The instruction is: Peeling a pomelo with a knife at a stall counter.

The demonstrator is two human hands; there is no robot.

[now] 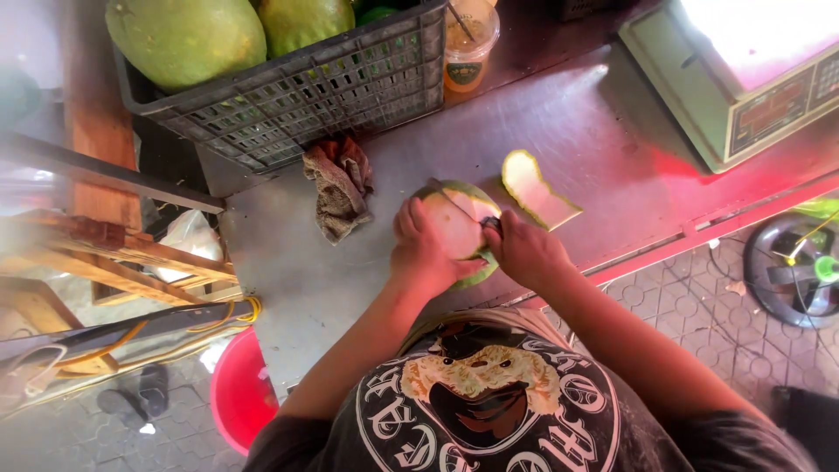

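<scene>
Grey metal counter (288, 262) is seen from above, with a red bucket (238, 393) on the paving below its left edge, a dark plastic crate (297, 96) of large green fruits (186, 37) at the back left, a crumpled brown rag (339, 188) just before the crate, a lidded drink cup (468, 48) behind, a cut slab of green rind (535, 188) lying flat to the right, and a weighing scale (743, 79) at the far right. Near the counter's front edge a partly peeled pomelo (456, 223) is gripped by the left hand (419, 249), fingers curled over its pale face, while a knife (468, 214) is clasped in the closed right hand (524, 249). The blade is laid across the fruit, its length slanting up and to the left.
</scene>
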